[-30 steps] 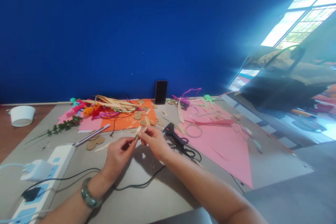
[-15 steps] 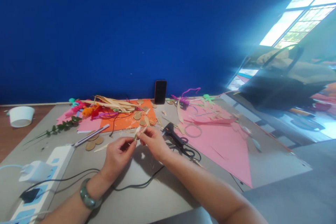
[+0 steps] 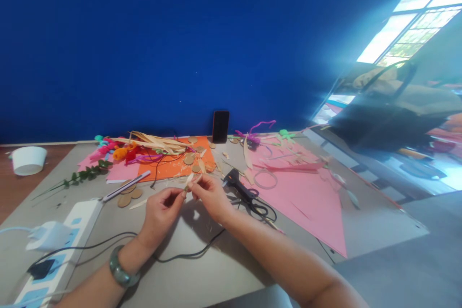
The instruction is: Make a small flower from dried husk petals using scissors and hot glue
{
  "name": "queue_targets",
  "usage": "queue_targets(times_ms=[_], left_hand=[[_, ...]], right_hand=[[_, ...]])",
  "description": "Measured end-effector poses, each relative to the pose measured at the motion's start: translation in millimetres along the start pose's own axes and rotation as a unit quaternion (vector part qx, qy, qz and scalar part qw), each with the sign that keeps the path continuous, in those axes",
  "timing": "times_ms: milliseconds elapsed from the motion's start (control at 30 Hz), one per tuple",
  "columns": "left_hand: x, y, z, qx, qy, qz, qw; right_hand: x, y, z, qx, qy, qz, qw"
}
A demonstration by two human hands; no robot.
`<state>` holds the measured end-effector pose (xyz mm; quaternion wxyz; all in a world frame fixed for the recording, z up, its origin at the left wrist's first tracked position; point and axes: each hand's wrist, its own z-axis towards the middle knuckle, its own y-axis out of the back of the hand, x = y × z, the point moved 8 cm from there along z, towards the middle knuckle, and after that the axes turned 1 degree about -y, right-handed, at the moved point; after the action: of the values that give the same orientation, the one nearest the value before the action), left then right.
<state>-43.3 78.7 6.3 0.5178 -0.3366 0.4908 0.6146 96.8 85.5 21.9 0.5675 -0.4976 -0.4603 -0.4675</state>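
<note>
Above the middle of the grey table, my left hand [image 3: 164,209] and my right hand [image 3: 211,197] meet at the fingertips. Between them is a small pale piece [image 3: 189,179], like a bit of dried husk, with a touch of green at its lower end. Both hands pinch it; the fingers hide most of it. A bangle [image 3: 121,267] circles my left wrist. Just right of my right hand lies a black glue gun [image 3: 240,186] with its cord. Left of my left hand are round brown discs [image 3: 125,199] and a pale strip [image 3: 138,204].
A white power strip [image 3: 77,219] with plugs lies at left, a closed slim cutter-like tool [image 3: 126,186] beyond it. Behind are orange paper [image 3: 162,169], straw-coloured strips [image 3: 159,143], a leafy sprig [image 3: 88,173] and a phone [image 3: 220,126] upright. Pink sheets [image 3: 306,202] cover the right. A white cup [image 3: 29,160] stands far left.
My left hand has shifted very slightly, its fingertips closing in near the piece. My right hand stays almost still, and the things on the table keep their places.
</note>
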Motion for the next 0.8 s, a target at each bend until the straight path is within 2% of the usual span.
queue_targets(times_ms=[200,400,800], left_hand=[[0,-1,1,0.001,0.011,-0.026,1.0],[0,-1,1,0.002,0.008,-0.037,0.999],[6,0,0,-0.004,0.025,-0.067,0.997]], right_hand=[[-1,0,0,0.005,-0.011,0.002,1.0],[-7,-4,0,0.036,-0.026,0.057,0.997],[-11,-5,0,0.044,-0.047,0.053,0.997]])
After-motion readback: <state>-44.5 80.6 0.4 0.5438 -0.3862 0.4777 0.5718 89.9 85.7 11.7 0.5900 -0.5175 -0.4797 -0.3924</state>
